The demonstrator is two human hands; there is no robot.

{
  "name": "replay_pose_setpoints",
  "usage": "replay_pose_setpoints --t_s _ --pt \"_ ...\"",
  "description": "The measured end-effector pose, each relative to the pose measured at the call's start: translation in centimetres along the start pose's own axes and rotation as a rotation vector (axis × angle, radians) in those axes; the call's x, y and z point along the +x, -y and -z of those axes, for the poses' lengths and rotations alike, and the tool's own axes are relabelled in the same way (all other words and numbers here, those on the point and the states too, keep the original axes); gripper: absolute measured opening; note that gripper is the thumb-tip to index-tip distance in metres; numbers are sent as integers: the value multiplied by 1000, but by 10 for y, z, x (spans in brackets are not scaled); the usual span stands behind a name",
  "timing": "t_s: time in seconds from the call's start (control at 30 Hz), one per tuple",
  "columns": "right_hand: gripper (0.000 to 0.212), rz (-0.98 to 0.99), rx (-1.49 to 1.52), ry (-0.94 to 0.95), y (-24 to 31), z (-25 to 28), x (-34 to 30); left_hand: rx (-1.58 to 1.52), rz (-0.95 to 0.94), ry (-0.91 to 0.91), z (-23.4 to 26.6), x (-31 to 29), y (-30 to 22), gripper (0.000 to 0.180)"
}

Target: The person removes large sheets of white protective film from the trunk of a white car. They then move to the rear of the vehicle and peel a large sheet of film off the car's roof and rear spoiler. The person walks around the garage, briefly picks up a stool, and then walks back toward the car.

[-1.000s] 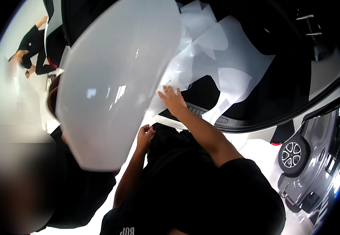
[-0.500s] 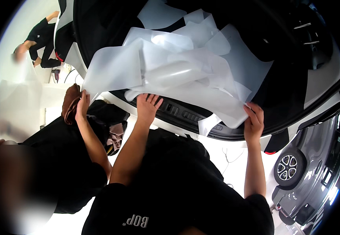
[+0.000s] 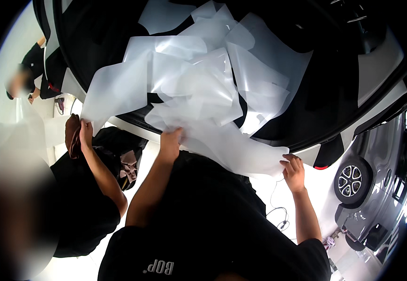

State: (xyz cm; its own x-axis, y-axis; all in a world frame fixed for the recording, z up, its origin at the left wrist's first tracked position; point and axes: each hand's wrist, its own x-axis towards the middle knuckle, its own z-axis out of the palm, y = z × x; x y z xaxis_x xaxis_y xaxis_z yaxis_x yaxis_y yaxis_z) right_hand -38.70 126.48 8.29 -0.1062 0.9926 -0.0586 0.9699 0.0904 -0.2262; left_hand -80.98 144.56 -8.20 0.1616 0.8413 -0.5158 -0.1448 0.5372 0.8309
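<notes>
Head view: a translucent sheet [image 3: 241, 152] spanned both hands in front of the cargo sill [image 3: 142, 133], its far part overlapping the loose sheets [image 3: 198, 77]. Within the last half second, its right end had shifted off the sill toward the body. The left hand [image 3: 169, 144], previously spread, had curled to pinch the near edge; the right hand [image 3: 294, 171] pinched the right corner, fingers nearly closed. Judged accordingly, two grip points then controlled the sheet.

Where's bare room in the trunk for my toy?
Dark lining shows between the whitish sheets and the trunk's right rim, and up at their left. The middle is crowded with overlapping sheets, and the left hand and right hand touch the nearest one.
</notes>
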Motion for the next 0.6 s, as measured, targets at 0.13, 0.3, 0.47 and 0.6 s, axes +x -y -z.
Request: replay_pose_setpoints --t_s 0.13,0.3,0.47,0.6 --pt "31 -72 22 -14 -18 -5 -11 -12 -102 -159 -54 -96 -108 29" --pt "44 -1 -8 290 -9 -28 7 -141 -95 -87 -23 -160 -132 32" --pt "43 -94 825 -24 75 -17 126 -124 -137 -297 -25 -151 -121 35" --pt "89 256 1002 82 199 -2 184 -241 -135 -304 -51 -144 -134 40"
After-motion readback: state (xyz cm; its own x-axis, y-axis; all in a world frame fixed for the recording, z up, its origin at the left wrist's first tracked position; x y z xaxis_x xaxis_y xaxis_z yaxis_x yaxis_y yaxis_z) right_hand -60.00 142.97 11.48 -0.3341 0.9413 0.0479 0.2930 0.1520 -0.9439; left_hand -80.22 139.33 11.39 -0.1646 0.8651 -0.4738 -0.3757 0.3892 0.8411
